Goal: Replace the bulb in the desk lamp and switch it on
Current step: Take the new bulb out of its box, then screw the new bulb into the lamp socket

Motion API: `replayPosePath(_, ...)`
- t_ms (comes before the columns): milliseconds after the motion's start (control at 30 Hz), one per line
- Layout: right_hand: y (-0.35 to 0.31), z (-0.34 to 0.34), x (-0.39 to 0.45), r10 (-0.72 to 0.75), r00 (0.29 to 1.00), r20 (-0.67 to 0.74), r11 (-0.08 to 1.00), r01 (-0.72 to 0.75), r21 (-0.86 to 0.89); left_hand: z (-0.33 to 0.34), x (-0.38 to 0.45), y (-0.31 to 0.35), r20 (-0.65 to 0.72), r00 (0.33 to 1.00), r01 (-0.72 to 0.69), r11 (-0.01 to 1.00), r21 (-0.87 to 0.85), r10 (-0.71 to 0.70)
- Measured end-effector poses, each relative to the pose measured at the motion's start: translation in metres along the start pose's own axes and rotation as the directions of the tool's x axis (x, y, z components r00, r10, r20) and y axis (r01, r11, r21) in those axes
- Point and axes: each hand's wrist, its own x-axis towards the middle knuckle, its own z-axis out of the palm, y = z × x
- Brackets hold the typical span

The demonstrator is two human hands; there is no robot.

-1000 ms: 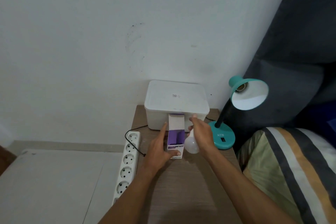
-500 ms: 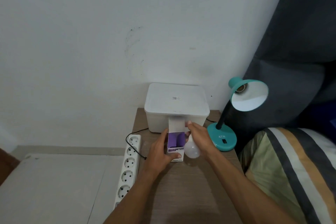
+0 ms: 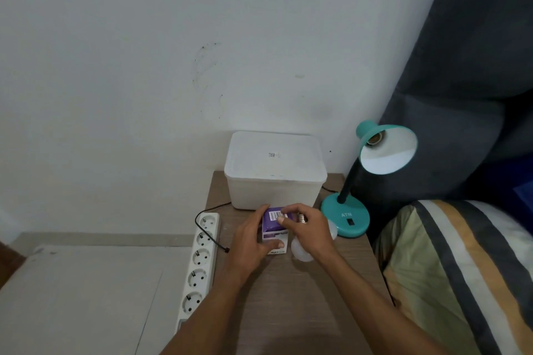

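**Head view: bulb in right palm, box pinned under both hands**

Head camera looking down on a narrow wooden bench [image 3: 288,297] set against a white wall. Near the bench's middle, a small purple and white bulb box [image 3: 274,229] standing upright, gripped by the left hand [image 3: 251,242]: thumb across the box's lower front face, remaining fingers wrapped round its left side. Right hand [image 3: 310,232] closed round a white bulb [image 3: 301,252], held just right of the box and touching or nearly touching it. Glass globe poking out below the palm toward the bench's near edge, metal screw base [image 3: 302,217] showing above the knuckles toward the far edge. Right thumb and forefinger reaching left over the box top, pressing on its folded flap with the barcode label. Cannot tell whether the globe rests on the bench surface or hangs just above it.

At the far right corner, a teal desk lamp [image 3: 346,216] with round base on the bench, black neck rising, shade [image 3: 388,153] tilted open toward the camera, socket inside bare. Lamp base just right of the right hand, not touching. Along the far edge, a white lidded plastic tub [image 3: 275,170], directly behind the box. Off the left edge, a white power strip [image 3: 200,262], a black cord [image 3: 207,210] looping from it toward the tub. Striped bedding [image 3: 461,268] beyond the right edge.
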Motion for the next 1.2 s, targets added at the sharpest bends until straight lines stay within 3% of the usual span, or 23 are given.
replayPosePath(167, 0.001, 0.005, -0.004, 0.018, 1.0, -0.022, 0.999, -0.019, -0.046, 0.001, 0.001, 0.002, 0.02, 1.0, -0.019, 0.998, 0.067, 0.017)
replayPosePath(367, -0.003, 0.009, -0.013, 0.232, 0.966, -0.119, 0.962, -0.245, -0.119, 0.003, -0.003, 0.001, 0.031, 0.995, -0.095, 0.989, 0.112, 0.092)
replayPosePath(533, -0.002, 0.009, -0.014, 0.281, 0.942, -0.182, 0.939, -0.309, -0.149, 0.004, -0.005, 0.003, 0.033, 0.995, -0.095, 0.988, 0.121, 0.091)
replayPosePath(667, -0.003, 0.0, -0.016, 0.338, 0.917, -0.21, 0.939, -0.343, 0.014, 0.001, -0.003, 0.003, 0.054, 0.995, -0.091, 0.986, 0.139, 0.084)
replayPosePath(800, -0.01, -0.012, -0.012, 0.442, 0.89, -0.113, 0.882, -0.409, 0.233, 0.0, -0.005, 0.007, 0.057, 0.995, -0.092, 0.984, 0.155, 0.085)
replayPosePath(967, -0.022, -0.038, -0.014, 0.423, 0.894, -0.145, 0.86, -0.346, 0.375, -0.006, -0.012, 0.028, 0.021, 0.991, -0.132, 0.964, 0.231, 0.131)
replayPosePath(1100, -0.049, -0.071, -0.019, 0.476, 0.861, -0.181, 0.771, -0.309, 0.556, -0.008, -0.005, 0.058, -0.094, 0.937, -0.294, 0.904, 0.311, 0.337)
replayPosePath(1200, -0.058, -0.102, -0.019, 0.477, 0.847, -0.233, 0.755, -0.259, 0.602, 0.005, 0.014, 0.092, -0.098, 0.874, -0.421, 0.843, 0.333, 0.475)
